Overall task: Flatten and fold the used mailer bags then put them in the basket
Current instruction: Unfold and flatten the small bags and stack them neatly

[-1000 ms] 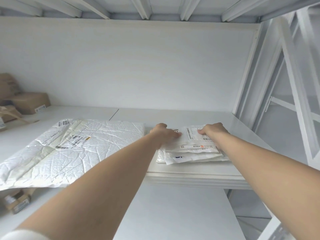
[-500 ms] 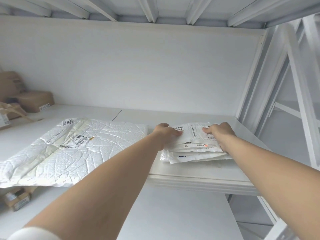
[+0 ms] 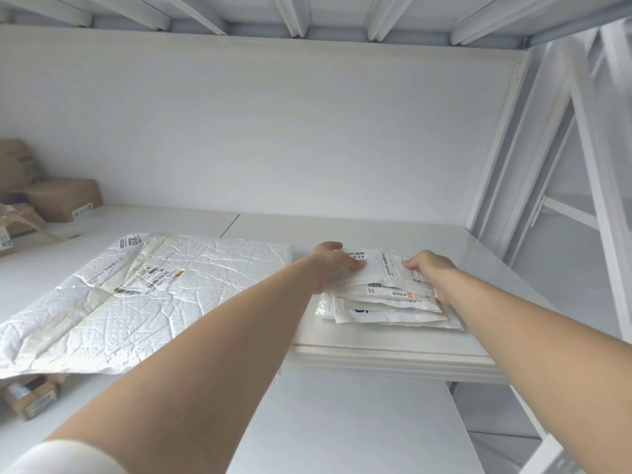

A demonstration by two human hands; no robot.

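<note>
1. A person is reaching both bare arms over a white surface [image 3: 376,230] towards a stack of folded mailer bags [image 3: 386,304], which is lying on the right part of the surface, close to its near edge.
2. The left hand [image 3: 333,263] is resting on the left side of the stack's top bag, its grip spread, with the fingers [image 3: 355,265] lying fairly straight across the printed label.
3. The right hand [image 3: 432,270] is holding the stack's right side, its grip curling onto the top bag while the heel of the hand is sitting against the stack's right edge; the thumb is hidden.
4. A large crinkled mailer bag [image 3: 154,295] is lying flat and unfolded just left of the stack, label side up, its near edge hanging over the front of the surface.
5. Brown cardboard boxes [image 3: 65,198] are sitting at the far left against the wall, well apart from the stack.
6. A small box [image 3: 30,400] is showing below the big bag's overhanging edge.
7. A white frame [image 3: 588,186] is standing at the right end of the surface, and white slats [image 3: 297,15] are running overhead.
</note>
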